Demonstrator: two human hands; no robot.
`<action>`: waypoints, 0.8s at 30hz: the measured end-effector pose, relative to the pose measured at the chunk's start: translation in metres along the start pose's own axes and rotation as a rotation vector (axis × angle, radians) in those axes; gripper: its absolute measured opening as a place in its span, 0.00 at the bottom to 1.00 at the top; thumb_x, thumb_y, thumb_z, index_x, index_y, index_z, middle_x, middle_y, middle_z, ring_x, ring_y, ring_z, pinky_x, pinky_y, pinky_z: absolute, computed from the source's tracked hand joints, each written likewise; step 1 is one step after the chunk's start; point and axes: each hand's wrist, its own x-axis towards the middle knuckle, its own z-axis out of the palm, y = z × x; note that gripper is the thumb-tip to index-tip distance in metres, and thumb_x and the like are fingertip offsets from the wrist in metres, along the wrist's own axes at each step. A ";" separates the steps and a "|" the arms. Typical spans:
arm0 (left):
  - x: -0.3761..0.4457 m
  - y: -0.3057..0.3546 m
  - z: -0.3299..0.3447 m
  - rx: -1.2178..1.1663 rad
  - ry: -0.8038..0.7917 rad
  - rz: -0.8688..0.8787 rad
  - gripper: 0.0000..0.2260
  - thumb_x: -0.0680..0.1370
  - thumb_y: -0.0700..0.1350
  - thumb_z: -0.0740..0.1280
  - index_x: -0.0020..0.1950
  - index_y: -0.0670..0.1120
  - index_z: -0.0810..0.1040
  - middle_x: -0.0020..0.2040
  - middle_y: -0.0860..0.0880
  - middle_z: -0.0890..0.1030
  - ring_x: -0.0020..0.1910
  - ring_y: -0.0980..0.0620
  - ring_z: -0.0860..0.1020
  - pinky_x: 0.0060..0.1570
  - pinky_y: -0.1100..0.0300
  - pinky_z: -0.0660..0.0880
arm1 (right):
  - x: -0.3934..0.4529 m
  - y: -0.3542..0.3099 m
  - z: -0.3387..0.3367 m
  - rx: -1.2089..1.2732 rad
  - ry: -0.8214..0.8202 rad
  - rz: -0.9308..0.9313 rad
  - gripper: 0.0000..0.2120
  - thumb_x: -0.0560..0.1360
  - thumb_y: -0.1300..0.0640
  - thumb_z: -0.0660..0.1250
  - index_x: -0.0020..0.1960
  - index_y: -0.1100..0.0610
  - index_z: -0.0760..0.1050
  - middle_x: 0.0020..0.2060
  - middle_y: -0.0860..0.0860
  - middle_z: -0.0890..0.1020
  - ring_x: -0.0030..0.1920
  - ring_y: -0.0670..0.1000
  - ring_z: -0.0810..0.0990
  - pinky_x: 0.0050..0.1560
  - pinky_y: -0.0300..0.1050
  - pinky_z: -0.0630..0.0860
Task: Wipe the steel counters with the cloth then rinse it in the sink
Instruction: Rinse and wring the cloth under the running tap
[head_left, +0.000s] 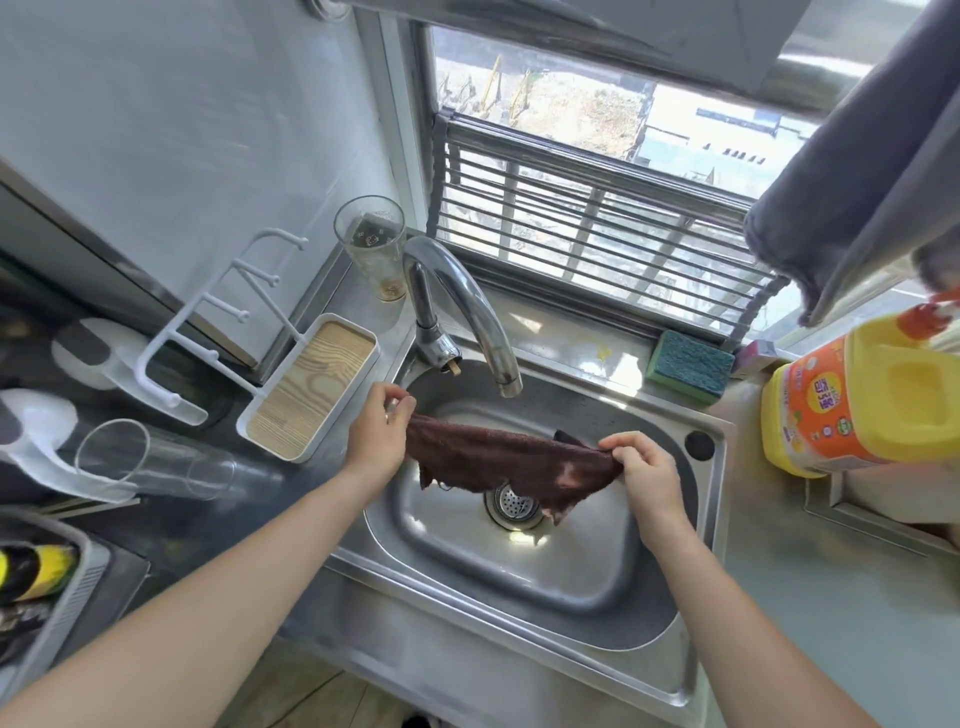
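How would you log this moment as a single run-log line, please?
phase: rinse setup | left hand + right hand: stretch brown cloth over steel sink | faucet: no water visible

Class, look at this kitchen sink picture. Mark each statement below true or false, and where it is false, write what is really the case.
1. Both hands hold the brown cloth stretched above the sink. True: the left hand and the right hand each pinch one end.
2. Water runs from the faucet. False: no stream shows at the spout.
3. A green sponge lies on the ledge behind the sink. True.
4. The cloth covers the whole drain strainer. False: most of the strainer shows below the cloth.
5. The yellow detergent jug stands left of the sink. False: it is to the right.
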 end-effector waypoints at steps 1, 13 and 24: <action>-0.001 0.001 -0.002 -0.004 -0.004 0.041 0.02 0.84 0.49 0.62 0.53 0.54 0.74 0.47 0.51 0.80 0.49 0.46 0.80 0.50 0.50 0.77 | 0.002 0.000 -0.001 0.063 0.007 0.018 0.16 0.75 0.65 0.61 0.40 0.50 0.84 0.40 0.50 0.84 0.45 0.53 0.79 0.53 0.54 0.76; 0.013 0.002 -0.006 0.476 -0.189 0.527 0.05 0.72 0.48 0.78 0.43 0.48 0.86 0.53 0.48 0.70 0.54 0.52 0.70 0.62 0.58 0.68 | 0.011 -0.039 -0.016 -0.454 -0.142 -0.289 0.08 0.74 0.53 0.77 0.37 0.49 0.82 0.45 0.46 0.78 0.48 0.48 0.78 0.49 0.40 0.70; -0.028 0.023 0.049 0.015 -0.480 -0.010 0.20 0.83 0.55 0.62 0.44 0.41 0.83 0.42 0.44 0.85 0.44 0.47 0.82 0.45 0.57 0.76 | -0.061 -0.051 0.079 -0.158 0.009 -0.114 0.06 0.77 0.52 0.69 0.51 0.54 0.80 0.46 0.52 0.84 0.48 0.53 0.81 0.47 0.44 0.73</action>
